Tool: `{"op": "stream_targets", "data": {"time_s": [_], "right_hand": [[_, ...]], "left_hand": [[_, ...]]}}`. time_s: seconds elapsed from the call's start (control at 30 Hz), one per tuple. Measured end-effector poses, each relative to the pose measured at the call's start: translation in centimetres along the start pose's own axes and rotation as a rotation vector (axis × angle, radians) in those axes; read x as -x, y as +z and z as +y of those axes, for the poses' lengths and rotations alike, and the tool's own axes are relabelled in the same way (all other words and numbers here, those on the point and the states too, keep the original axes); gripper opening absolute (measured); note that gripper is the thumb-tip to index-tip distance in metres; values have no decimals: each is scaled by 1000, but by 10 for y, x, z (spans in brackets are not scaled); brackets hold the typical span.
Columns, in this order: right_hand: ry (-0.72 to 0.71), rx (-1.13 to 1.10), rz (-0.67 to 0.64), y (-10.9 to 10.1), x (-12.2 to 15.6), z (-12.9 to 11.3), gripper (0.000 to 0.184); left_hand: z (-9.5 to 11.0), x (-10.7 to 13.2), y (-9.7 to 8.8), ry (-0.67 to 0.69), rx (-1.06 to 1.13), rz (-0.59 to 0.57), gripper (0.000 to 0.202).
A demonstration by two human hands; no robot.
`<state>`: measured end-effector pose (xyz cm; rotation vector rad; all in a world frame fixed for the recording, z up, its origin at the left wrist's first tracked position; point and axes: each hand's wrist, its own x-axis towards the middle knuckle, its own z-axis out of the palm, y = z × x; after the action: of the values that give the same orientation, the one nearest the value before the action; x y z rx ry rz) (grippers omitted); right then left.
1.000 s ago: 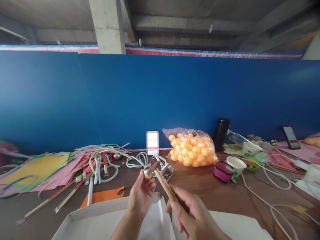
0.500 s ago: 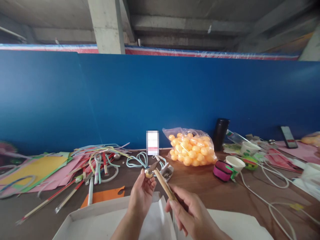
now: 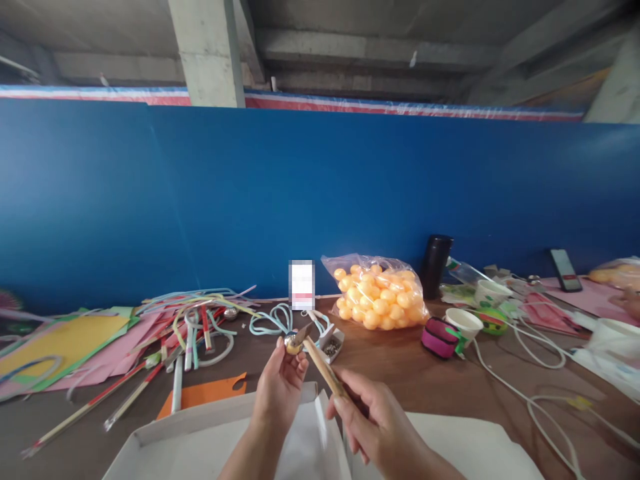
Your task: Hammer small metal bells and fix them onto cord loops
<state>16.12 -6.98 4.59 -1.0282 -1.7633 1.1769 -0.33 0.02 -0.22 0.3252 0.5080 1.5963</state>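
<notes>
My left hand (image 3: 281,380) pinches a shiny gold and silver metal ball (image 3: 291,346) between thumb and fingers. My right hand (image 3: 367,410) is wrapped round the wooden handle of a small hammer (image 3: 323,366). Its dark metal head is right at the ball; whether they touch I cannot tell. Both hands are above a white open box (image 3: 200,423). Just beyond them stands a small white box (image 3: 336,343) with little metal pieces in it, beside loops of light blue cord (image 3: 273,321).
A clear bag of orange balls (image 3: 375,297) sits behind. Paper strips, straws and tubes (image 3: 200,320) clutter the left, over coloured paper (image 3: 65,343). To the right are a black bottle (image 3: 436,267), a purple pouch (image 3: 439,338), paper cups (image 3: 464,323), white cables (image 3: 510,383) and another person's hand (image 3: 627,303).
The view has shifted slightly to the right. The ball and hammer stay in the same grip. Another person's hand has come into view at the right edge.
</notes>
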Motion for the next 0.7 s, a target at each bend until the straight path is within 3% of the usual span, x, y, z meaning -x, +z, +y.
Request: {"op": "stream_targets", "data": {"time_s": [0.47,0.7], "right_hand": [[19,-93,45,-1,1,-1,48],[-6,-72,5,1,3,-2,46]], "left_hand": [[4,4,4,-50,57,-4,10],[4,5,3,-54,42,-2,13]]}}
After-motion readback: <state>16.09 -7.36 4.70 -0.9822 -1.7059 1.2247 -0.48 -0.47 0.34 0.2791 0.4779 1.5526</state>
